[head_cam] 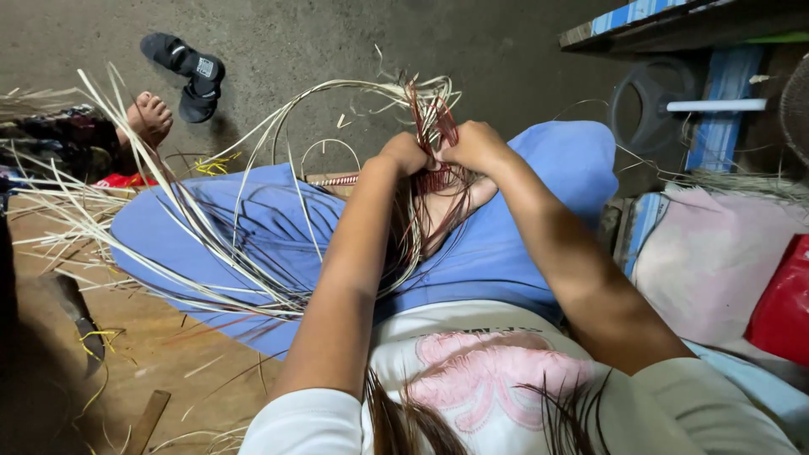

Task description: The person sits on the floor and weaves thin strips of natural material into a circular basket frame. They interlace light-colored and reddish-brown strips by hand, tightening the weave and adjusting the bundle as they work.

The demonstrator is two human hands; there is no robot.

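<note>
My left hand [404, 153] and my right hand [477, 146] are close together above my lap, both clenched on a bundle of thin weaving strips [431, 114]. The bundle mixes dark red and pale straw-coloured strands. From my hands the pale strips [202, 227] loop up and fan out to the left across my blue-clad legs [253, 227]. A small woven piece with a red and white edge [337, 180] pokes out beside my left wrist; most of it is hidden behind my forearm.
Another person's bare foot [150, 118] and a black sandal [187, 74] lie on the grey floor at upper left. A knife [77, 316] rests on the wooden platform. A pink cloth [716, 253], a red bag [784, 307] and a dark fan base [653, 105] sit at right.
</note>
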